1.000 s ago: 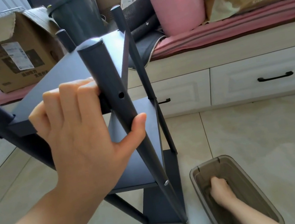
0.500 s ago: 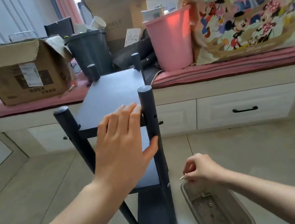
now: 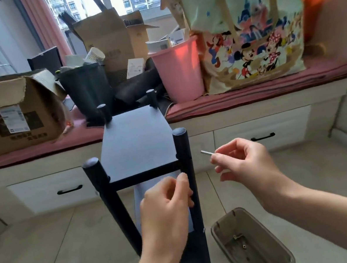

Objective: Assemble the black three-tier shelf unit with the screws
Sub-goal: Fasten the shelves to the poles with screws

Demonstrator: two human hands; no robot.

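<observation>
At far left, an open brown cardboard box point(image 3: 8, 115) rests on the pink cushioned window seat point(image 3: 253, 92), with a dark grey plastic bin point(image 3: 87, 88) beside it. At centre, the black three-tier shelf unit point(image 3: 138, 146) stands upright on the beige tiled floor point(image 3: 51, 255) in front of the white drawers point(image 3: 262, 132). The left hand point(image 3: 167, 205) grips the near right post point(image 3: 185, 164) just below the top shelf, fingers curled against it. Right of the post, the right hand point(image 3: 241, 161) pinches a slim silver screw point(image 3: 207, 153) between thumb and fingertips, its free end pointing towards the post but apart from it. Lower right, a grey-brown rectangular plastic tray point(image 3: 217, 232) on the floor holds what appear to be small fittings. Behind stand a pink plastic bucket point(image 3: 178, 70) and a cartoon-printed tote bag point(image 3: 247, 27).
</observation>
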